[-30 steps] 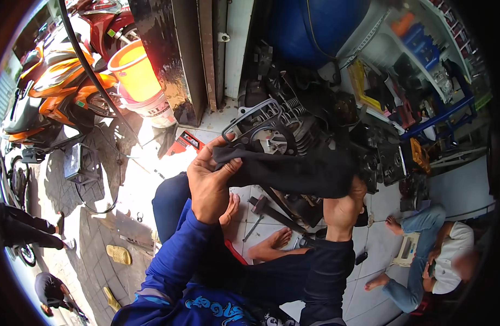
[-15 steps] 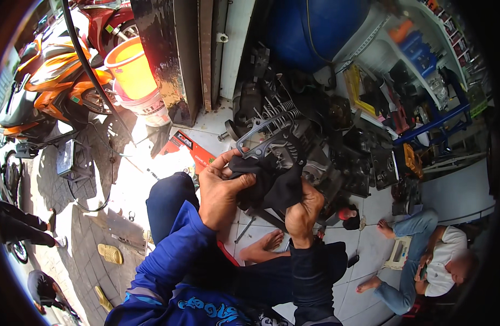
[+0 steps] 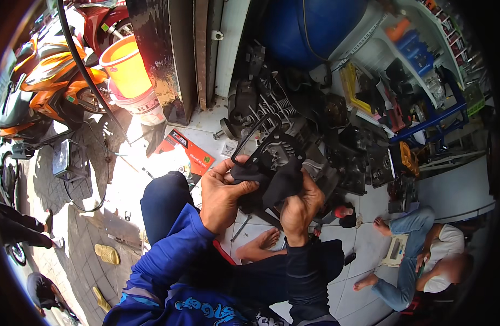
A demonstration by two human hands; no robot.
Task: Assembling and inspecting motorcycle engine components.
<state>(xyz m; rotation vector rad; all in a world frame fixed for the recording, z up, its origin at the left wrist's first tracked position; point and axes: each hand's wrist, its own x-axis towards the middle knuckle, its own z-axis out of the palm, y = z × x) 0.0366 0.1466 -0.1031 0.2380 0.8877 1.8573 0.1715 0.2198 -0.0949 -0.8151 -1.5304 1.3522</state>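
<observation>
Two bare hands have come closer together than a second ago, when the black cloth was stretched long between them; now it is bunched, with the left hand pinching one side and the right hand gripping the other. The dark metal frame at the left fingertips has turned narrower to view, and the cloth hides its lower part. An orange bucket sits in a pinkish bucket; what the orange one holds cannot be told. A blue drum stands behind a heap of engine parts, which crowds the floor just beyond the hands. A red packet lies nearby on the left.
</observation>
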